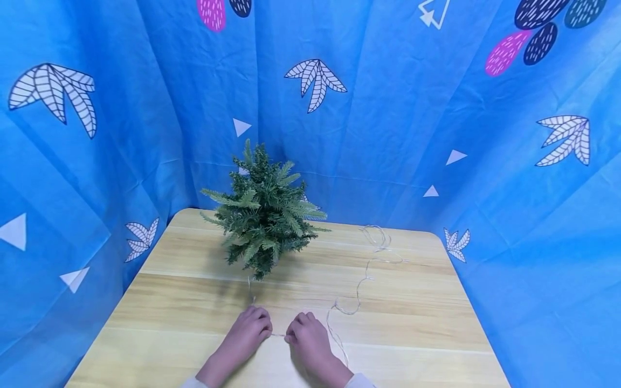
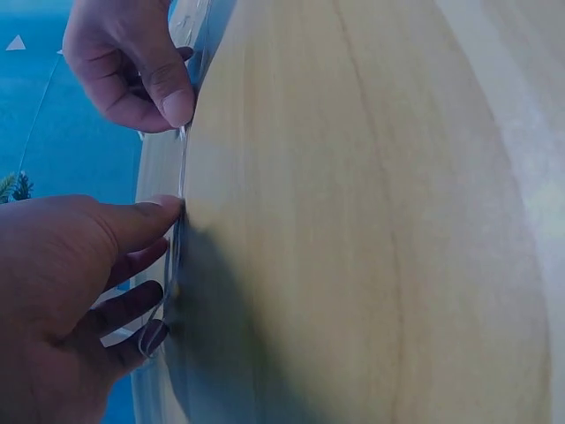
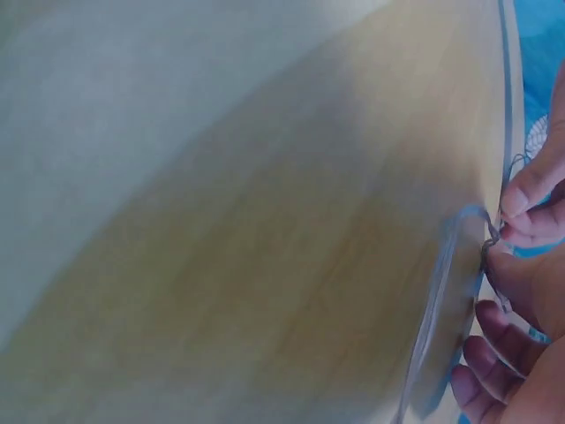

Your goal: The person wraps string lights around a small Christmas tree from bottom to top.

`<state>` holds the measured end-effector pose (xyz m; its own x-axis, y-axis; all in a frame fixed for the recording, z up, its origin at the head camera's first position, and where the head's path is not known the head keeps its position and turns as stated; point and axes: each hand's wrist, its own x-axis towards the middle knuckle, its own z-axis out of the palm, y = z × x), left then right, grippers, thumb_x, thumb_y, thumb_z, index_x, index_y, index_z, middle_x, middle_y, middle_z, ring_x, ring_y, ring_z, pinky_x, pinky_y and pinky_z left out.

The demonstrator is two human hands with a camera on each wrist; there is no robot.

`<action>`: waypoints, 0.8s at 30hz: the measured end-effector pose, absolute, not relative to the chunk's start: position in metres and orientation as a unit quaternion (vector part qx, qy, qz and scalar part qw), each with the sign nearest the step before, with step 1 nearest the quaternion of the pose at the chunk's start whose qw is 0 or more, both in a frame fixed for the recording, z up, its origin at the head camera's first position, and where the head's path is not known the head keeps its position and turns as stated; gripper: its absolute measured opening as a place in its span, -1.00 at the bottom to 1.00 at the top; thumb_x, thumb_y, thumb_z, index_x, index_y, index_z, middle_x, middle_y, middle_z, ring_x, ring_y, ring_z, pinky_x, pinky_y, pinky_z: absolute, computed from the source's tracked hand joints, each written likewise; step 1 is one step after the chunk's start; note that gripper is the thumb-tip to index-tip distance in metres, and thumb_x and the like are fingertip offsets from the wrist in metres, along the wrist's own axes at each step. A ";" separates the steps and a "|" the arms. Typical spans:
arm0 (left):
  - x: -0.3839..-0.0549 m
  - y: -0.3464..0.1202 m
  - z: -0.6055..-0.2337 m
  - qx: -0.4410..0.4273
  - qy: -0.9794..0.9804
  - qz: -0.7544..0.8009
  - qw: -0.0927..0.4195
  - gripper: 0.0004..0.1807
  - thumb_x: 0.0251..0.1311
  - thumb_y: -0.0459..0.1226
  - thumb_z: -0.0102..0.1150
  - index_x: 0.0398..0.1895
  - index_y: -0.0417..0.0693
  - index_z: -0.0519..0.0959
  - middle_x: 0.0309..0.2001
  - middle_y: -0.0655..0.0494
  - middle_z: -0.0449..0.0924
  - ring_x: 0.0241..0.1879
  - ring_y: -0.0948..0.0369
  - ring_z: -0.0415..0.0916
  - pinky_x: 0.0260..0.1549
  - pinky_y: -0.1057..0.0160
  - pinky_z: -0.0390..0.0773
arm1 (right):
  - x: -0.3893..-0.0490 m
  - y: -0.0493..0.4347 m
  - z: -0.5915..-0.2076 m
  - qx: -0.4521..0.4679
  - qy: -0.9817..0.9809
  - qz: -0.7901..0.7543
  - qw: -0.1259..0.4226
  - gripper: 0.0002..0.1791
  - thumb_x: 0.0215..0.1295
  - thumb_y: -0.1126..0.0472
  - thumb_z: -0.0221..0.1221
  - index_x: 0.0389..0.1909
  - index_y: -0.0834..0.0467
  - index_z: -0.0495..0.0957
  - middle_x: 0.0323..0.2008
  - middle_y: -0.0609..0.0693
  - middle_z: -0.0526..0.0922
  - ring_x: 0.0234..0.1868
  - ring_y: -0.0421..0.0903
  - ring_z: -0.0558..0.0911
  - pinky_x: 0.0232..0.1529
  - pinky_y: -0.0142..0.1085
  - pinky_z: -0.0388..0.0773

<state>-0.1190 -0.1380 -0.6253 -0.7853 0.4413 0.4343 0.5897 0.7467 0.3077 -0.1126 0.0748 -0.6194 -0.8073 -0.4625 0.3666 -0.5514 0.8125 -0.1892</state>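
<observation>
A thin, pale string of fairy lights [image 1: 359, 296] runs across the wooden table [image 1: 412, 323] in loose curves. My left hand [image 1: 247, 331] pinches the wire between thumb and fingertips, low over the table's near half. Close beside it on the right, my right hand [image 1: 312, 342] pinches the same wire, with a short stretch spanning the gap. In the left wrist view, a strand also loops around the lower fingers of the left hand [image 2: 62, 291]. From the right hand [image 3: 525, 353], doubled strands of the wire [image 3: 433, 309] hang down in the right wrist view.
A small artificial Christmas tree [image 1: 264, 210] stands at the back left of the table, beyond the left hand. One end of the wire passes toward its base. Loose coils [image 1: 378, 237] lie at the back edge. Blue patterned curtain [image 1: 388, 134] encloses the table behind and at both sides.
</observation>
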 end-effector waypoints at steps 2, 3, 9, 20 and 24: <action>-0.118 -0.137 -0.622 -0.272 -0.926 -0.215 0.149 -0.88 0.03 -0.23 0.47 -0.48 0.15 0.66 -0.23 0.30 0.57 -0.15 0.25 0.45 -0.03 0.04 0.53 | -0.113 0.074 -0.618 0.269 -0.941 0.142 0.149 -0.87 0.12 0.02 0.43 -0.43 -0.08 0.68 -0.40 -0.26 0.60 -0.37 -0.34 0.38 -0.40 -0.62 0.28; -0.118 -0.137 -0.621 -0.267 -0.929 -0.215 0.137 -0.90 0.06 -0.22 0.46 -0.45 0.14 0.67 -0.23 0.31 0.58 -0.15 0.26 0.45 -0.03 0.04 0.53 | -0.114 0.074 -0.617 0.268 -0.941 0.145 0.148 -0.88 0.13 0.03 0.43 -0.42 -0.07 0.68 -0.41 -0.27 0.61 -0.38 -0.35 0.38 -0.40 -0.62 0.29; -0.115 -0.135 -0.613 -0.233 -0.943 -0.222 0.083 -0.86 0.13 -0.20 0.42 -0.24 0.06 0.72 -0.25 0.35 0.67 -0.18 0.31 0.48 0.00 0.01 0.54 | -0.119 0.077 -0.605 0.250 -0.940 0.192 0.129 -0.91 0.22 0.10 0.38 -0.39 -0.02 0.67 -0.45 -0.27 0.66 -0.42 -0.36 0.43 -0.35 -0.53 0.39; -0.114 -0.145 -0.604 -0.212 -0.942 -0.245 0.094 -0.96 0.21 -0.23 0.38 -0.31 0.14 0.72 -0.32 0.42 0.69 -0.21 0.31 0.64 0.04 0.00 0.47 | -0.135 0.094 -0.584 0.259 -0.927 0.220 0.156 -0.96 0.24 0.18 0.35 -0.35 0.03 0.68 -0.40 -0.21 0.74 -0.40 -0.31 0.55 -0.29 -0.43 0.46; -0.115 -0.149 -0.590 -0.196 -0.940 -0.263 0.095 -0.95 0.21 -0.25 0.38 -0.28 0.09 0.72 -0.29 0.34 0.72 -0.06 0.15 0.67 0.11 -0.03 0.45 | -0.141 0.101 -0.574 0.266 -0.923 0.225 0.165 -0.96 0.24 0.21 0.35 -0.31 0.04 0.69 -0.39 -0.19 0.75 -0.37 -0.28 0.58 -0.26 -0.38 0.50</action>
<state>-0.1151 -0.1489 -0.5898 -0.9054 0.3182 0.2812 0.4180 0.7846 0.4580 -0.1412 0.1009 -0.5740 -0.8039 -0.4175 0.4236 -0.5657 0.7567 -0.3277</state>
